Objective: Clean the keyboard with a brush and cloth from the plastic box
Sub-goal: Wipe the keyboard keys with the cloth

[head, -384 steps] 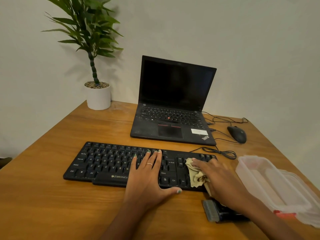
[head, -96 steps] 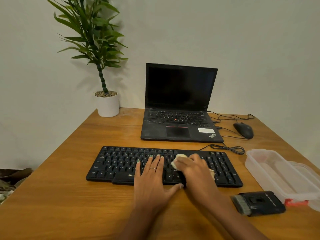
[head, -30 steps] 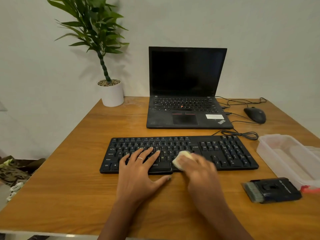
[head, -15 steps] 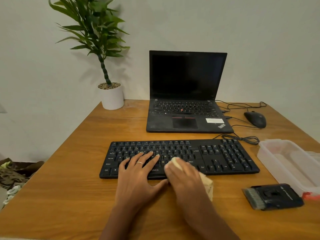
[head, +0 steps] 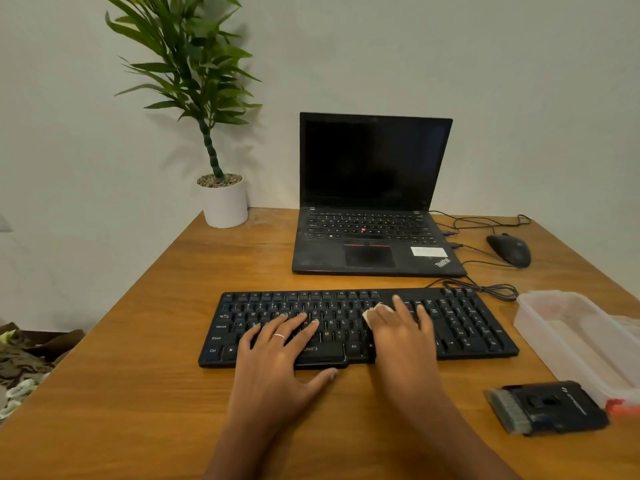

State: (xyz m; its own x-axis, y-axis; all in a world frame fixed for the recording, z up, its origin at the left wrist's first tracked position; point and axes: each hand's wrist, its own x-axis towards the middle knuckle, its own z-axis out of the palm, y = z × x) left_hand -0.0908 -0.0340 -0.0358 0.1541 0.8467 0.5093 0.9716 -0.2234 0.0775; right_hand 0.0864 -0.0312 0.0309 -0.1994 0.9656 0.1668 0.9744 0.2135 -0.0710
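While it lies flat on the wooden table [head: 145,344] under both hands, the black keyboard [head: 358,327] shows white letters on its keys and part of a brand name on its front edge, between the two wrists. The left hand [head: 277,362] rests palm down on the left half of the keys, fingers straight and spread, a ring on one finger, the thumb out along the front edge. The right hand [head: 403,336] lies over the middle-right keys with fingers fairly straight, pressing a pale cloth [head: 375,313] onto them; only a small part of the cloth peeks out beside the fingers, so I cannot tell how it is folded. Just right of the right forearm, near the table's front, lies a black brush [head: 547,408] with its grey bristles facing the hands. Beyond the brush and right of the keyboard sits a clear plastic box [head: 568,336], open, with a red clip at its near corner. Past the fingertips stands an open laptop [head: 374,199] with a dark screen. To its right is a black mouse [head: 509,249] with loose cables, and far beyond the left hand a potted plant [head: 221,188] against the wall.
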